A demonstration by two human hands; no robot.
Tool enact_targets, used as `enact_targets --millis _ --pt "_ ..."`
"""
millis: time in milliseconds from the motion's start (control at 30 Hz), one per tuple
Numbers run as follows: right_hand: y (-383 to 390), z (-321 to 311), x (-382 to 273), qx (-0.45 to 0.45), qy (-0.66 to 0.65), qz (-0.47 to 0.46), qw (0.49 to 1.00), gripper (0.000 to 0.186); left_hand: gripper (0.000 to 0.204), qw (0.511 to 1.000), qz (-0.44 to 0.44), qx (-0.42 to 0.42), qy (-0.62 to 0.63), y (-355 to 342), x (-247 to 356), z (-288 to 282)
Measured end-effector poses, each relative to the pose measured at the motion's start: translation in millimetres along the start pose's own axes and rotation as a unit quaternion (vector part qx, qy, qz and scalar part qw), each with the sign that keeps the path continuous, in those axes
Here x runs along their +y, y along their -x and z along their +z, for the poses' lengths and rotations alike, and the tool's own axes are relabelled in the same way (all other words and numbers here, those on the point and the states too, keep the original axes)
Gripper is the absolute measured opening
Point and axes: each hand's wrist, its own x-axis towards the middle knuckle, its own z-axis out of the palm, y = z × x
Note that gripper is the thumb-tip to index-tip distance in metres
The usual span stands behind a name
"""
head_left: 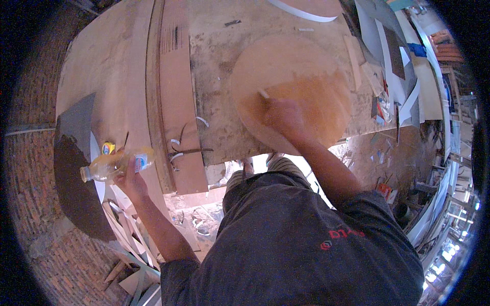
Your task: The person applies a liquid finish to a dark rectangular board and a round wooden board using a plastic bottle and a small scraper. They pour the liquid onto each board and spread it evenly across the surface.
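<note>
My left hand (131,182) is wrapped round a clear plastic bottle (108,167), which lies tilted nearly sideways with its neck pointing left. A little yellowish liquid seems to be inside it. In front of me a round, flat board (273,56) rests on the workbench. Much of its nearer and right part is a darker, wet-looking orange-brown, while the far part is paler. My right hand (286,116) is closed low over this darker part. A small pale tip (263,94) sticks out past its fingers; the rest of what it holds is hidden.
Long wooden strips (176,102) run across the workbench (214,76) left of the board. A yellow tape measure (108,148) lies behind the bottle, near a dark curved sheet (76,168). Sheet offcuts (393,51) pile up at the far right. Scraps (377,153) litter the floor.
</note>
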Motion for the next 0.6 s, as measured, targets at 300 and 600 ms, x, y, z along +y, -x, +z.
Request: enact_targets --millis 300,600 --pt "33 -7 -48 -0.042 -0.218 -0.063 0.973 0.028 0.069 0.999 -0.014 0.0 -0.038 15 18 31" --pt "61 32 120 0.17 0.009 -0.075 0.982 0.033 0.068 0.998 0.014 -0.009 -0.067 22 16 13"
